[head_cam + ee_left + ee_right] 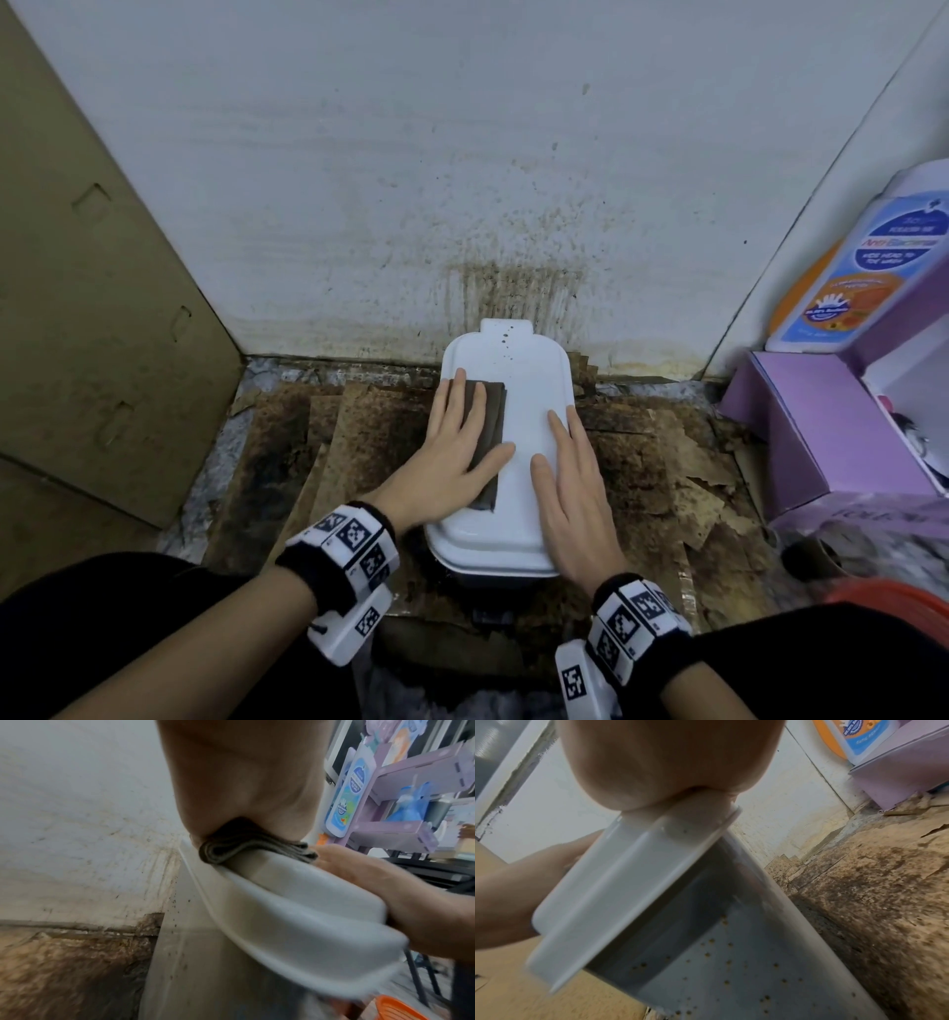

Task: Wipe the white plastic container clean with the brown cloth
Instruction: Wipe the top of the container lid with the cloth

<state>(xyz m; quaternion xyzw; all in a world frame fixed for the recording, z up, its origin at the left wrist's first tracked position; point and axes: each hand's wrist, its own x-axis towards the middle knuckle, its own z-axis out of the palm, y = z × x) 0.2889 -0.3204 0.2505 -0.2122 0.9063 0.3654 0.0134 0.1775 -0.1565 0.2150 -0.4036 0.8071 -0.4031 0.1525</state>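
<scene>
The white plastic container (518, 411) stands on stained cardboard against the wall, its flat white lid facing up, with brown specks near the far tab. A folded brown cloth (490, 411) lies on the lid's left half. My left hand (457, 452) presses flat on the cloth with straight fingers. My right hand (570, 493) rests flat on the lid's right edge, fingers straight. In the left wrist view the cloth (246, 847) is squeezed between palm and lid (295, 923). The right wrist view shows the lid's rim (628, 892) and the speckled grey side (731, 963) below it.
Stained cardboard (667, 462) covers the floor around the container. A cardboard panel (92, 308) leans at the left. A purple box (832, 431) and a soap bottle (862, 267) stand at the right. The dirty white wall (411, 180) is right behind. An orange object (893, 591) sits near right.
</scene>
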